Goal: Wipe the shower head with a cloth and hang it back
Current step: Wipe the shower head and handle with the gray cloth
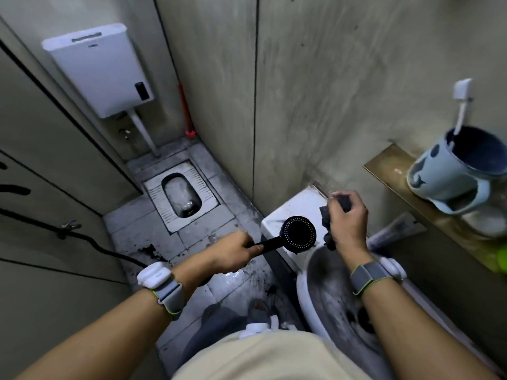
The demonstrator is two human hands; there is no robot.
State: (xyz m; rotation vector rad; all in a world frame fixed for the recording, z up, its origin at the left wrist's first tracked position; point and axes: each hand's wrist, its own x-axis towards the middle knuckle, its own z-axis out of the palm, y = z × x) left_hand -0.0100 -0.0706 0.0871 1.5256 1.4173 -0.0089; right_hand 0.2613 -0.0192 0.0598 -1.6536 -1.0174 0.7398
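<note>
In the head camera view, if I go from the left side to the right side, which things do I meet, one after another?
White wall-mounted cistern → squat toilet pan in the floor → left hand on the handle → black round shower head → right hand gripping a dark crumpled cloth → pale blue cup on the shelf.

The shower head looks like matt black plastic, its face dotted with pale nozzles. The cloth is dark, rough and crumpled. The sink is glossy white ceramic, grimy inside. The cistern is smooth white plastic; the floor is wet, stained grey tile.
</note>
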